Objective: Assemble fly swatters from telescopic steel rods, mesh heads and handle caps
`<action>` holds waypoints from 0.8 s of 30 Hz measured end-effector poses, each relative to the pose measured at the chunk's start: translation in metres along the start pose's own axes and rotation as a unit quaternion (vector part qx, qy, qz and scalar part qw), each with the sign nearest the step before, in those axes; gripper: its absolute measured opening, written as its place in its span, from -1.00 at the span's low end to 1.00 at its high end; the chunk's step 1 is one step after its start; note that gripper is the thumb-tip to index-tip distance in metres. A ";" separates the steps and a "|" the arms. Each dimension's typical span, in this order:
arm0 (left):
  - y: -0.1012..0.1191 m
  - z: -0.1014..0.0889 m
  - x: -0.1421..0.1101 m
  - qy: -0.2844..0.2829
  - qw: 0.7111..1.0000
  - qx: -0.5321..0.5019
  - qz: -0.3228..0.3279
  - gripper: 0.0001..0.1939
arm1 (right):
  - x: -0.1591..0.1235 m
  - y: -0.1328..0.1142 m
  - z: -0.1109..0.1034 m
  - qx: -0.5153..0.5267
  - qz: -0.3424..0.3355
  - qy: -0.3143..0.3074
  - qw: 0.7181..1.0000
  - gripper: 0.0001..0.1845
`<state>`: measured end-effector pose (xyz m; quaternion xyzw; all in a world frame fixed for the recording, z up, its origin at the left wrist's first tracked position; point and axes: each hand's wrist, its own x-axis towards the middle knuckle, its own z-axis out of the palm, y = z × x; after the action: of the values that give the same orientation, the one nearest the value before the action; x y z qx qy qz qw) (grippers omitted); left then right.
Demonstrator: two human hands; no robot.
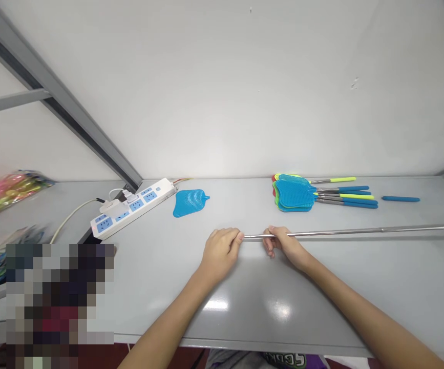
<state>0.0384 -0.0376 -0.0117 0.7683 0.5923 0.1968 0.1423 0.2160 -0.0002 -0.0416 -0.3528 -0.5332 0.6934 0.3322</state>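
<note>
A long, thin telescopic metal rod (337, 233) stretches across the grey table and out past the right edge of the view. Its left end sits in my left hand (220, 252), whose fingers are closed with the thumb pressed along it. My right hand (288, 245) is loosely closed around the rod a little farther right, the other fingers curled below. Beyond my left hand lies a loose blue fly swatter head (190, 203). Behind my right hand is a pile of fly swatters (294, 193) with blue, green and red heads. A separate blue handle (400, 199) lies to their right.
A white power strip (133, 209) with plugs and cables lies at the left beside a grey metal post (87, 123). Plastic-bagged items (10, 195) are at far left, above a pixelated patch. A pale wall (252, 92) closes off the table's back.
</note>
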 end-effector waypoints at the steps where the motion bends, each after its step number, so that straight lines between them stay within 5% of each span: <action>1: -0.001 -0.001 0.001 0.005 1.000 0.000 0.003 -0.68 | 0.000 0.000 0.000 -0.007 0.001 0.003 1.000 -0.55; 24: -0.016 -0.016 0.007 0.072 0.992 -0.105 -0.002 -0.80 | -0.004 -0.016 -0.015 -0.053 -0.064 0.113 0.990 -0.58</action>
<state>0.0191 -0.0274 -0.0039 0.7315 0.5786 0.3128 0.1798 0.2319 0.0073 -0.0285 -0.4110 -0.5502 0.5969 0.4148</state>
